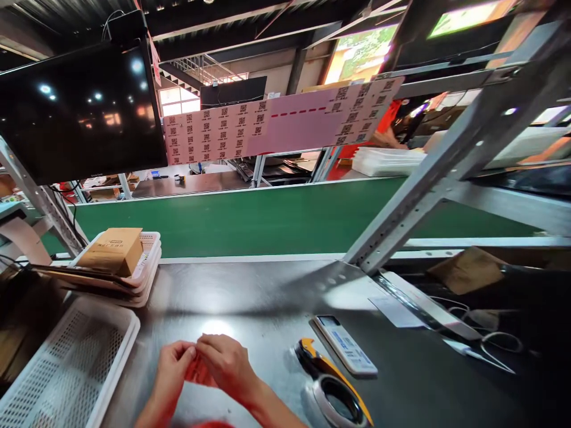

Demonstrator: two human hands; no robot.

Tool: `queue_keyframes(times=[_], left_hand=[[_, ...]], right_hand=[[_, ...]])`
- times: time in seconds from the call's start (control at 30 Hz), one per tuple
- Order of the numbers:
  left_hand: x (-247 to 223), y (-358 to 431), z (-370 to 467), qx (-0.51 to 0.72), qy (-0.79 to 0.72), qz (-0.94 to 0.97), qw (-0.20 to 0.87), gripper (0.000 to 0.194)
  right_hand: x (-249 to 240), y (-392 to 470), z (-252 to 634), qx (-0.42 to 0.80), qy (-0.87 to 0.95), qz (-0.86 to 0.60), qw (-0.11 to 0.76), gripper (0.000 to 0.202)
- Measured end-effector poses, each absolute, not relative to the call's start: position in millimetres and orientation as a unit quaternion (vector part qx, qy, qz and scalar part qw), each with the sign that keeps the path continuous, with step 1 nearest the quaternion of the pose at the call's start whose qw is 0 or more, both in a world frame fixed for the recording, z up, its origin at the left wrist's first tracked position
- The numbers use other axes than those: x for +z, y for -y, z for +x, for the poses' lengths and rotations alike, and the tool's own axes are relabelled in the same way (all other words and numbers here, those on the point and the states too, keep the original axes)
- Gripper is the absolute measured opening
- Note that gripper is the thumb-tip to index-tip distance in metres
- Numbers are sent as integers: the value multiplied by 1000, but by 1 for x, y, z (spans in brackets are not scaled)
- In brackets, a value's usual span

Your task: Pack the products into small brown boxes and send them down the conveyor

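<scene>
At the near side of the metal table, my left hand (172, 370) and my right hand (228, 362) come together at the fingertips. Both are closed in a pinch on the top edge of a thin, crinkled red piece (199, 373), which looks like plastic film or a small bag. My fingers cover much of it, so its exact kind is unclear. To the right of my hands lies a yellow and black tape dispenser (362, 405) with a roll of tape. Beside that rests a phone-like device (345, 346) with a light, printed face.
White perforated baskets (131, 333) stand at the left, with a cardboard box (113, 249) on the stack behind. Scissors (484, 355) lie at the right near a slanted metal post (401, 220). A green conveyor belt (267, 217) runs behind the table (250, 291); a monitor (80, 113) hangs upper left.
</scene>
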State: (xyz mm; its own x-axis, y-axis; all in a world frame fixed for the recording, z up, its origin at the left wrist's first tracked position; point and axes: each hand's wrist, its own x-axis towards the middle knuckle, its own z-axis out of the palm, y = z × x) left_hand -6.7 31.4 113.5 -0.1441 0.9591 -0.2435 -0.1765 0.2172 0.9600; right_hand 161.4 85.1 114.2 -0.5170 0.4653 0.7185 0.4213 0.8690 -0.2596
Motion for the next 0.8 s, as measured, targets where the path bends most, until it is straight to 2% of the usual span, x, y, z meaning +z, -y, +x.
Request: queue_keyframes(times=[0.17, 0.4, 0.57, 0.67, 0.8], left_hand=[[115, -30, -4, 517, -557, 316, 568, 73], [118, -24, 4, 532, -531, 214, 624, 67], [117, -20, 1, 504, -535, 247, 632, 64], [125, -17, -4, 478, -513, 261, 663, 58], [128, -14, -3, 444, -505, 228, 704, 38]], right_hand=[[115, -85, 164, 31, 897, -264, 353, 28], [113, -82, 164, 50, 898, -256, 356, 28], [118, -84, 169, 183, 882, -283, 329, 17], [124, -86, 175, 215, 895, -250, 301, 16], [134, -85, 180, 178, 921, -211, 275, 15]])
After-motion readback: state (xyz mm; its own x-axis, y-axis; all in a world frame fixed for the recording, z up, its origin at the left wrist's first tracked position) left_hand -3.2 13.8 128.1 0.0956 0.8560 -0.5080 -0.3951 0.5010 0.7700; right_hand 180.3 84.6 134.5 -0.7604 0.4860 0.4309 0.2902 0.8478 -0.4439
